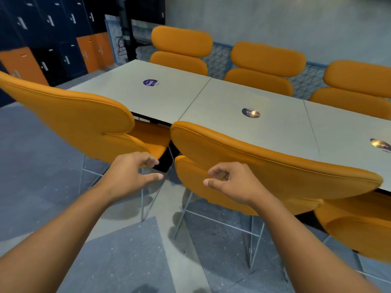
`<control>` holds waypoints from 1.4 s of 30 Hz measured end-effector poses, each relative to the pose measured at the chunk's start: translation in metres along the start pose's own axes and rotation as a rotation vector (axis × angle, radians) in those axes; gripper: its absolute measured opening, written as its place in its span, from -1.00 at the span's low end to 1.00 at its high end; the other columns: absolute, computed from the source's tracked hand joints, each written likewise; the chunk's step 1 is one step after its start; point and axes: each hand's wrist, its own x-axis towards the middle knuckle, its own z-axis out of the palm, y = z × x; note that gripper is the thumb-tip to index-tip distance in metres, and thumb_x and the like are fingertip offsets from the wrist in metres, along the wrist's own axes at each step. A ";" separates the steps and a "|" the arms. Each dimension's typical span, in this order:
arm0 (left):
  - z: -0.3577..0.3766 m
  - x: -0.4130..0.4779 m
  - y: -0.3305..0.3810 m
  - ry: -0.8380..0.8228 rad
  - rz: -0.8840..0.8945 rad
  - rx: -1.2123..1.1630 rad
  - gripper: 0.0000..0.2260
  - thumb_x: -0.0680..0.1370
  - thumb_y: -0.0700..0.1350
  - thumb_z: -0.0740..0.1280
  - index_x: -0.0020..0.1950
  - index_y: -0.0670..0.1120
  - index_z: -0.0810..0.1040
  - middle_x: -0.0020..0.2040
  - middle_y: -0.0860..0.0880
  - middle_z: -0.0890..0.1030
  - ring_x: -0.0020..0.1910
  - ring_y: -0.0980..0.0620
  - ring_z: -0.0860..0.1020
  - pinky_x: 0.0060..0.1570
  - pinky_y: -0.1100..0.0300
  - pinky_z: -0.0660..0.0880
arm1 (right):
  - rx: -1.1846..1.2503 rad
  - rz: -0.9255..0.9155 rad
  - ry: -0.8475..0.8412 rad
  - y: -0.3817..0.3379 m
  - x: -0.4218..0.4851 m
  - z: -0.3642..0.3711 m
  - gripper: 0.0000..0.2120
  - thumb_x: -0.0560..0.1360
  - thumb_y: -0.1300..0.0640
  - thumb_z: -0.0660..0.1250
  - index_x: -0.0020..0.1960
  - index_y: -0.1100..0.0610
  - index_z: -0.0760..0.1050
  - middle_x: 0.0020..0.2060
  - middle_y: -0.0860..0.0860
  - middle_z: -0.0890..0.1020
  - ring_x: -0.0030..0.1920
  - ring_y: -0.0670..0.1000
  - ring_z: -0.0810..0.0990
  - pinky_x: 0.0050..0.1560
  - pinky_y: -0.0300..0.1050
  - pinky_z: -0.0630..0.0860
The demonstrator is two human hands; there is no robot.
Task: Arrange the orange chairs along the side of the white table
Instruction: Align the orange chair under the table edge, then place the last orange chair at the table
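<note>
Fingers on both hands are loosely curled and parted, gripping nothing. The left hand hangs in the gap between two chairs, its fingertips close to the lower cushion of the left chair; whether they touch it I cannot tell. The right hand sits against the back of the middle chair, thumb stretched out, the other fingers bent in toward the orange padding.

Both chairs are upholstered in smooth orange material with piped seams, each back made of two rounded, pill-shaped cushions stacked one over the other, carried on thin pale wire legs. They stand side by side along the near edge of the white table, backs toward the person, nearly touching each other. A third orange chair stands at the right, and three more orange chairs line the far side. The tabletop is matte and flat, in joined sections, each bearing a round purple sticker. The floor is grey speckled tile.
</note>
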 end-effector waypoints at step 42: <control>-0.201 0.211 -0.338 0.158 -0.049 0.367 -0.28 0.34 0.20 0.49 0.46 0.20 0.31 0.47 0.04 0.35 0.52 -0.10 0.15 0.43 -0.24 0.02 | 0.086 -0.082 0.009 -0.228 0.339 0.153 -0.15 0.28 -0.51 0.38 0.49 -0.30 0.24 0.46 -0.21 0.36 0.43 -0.07 0.36 0.44 0.23 0.32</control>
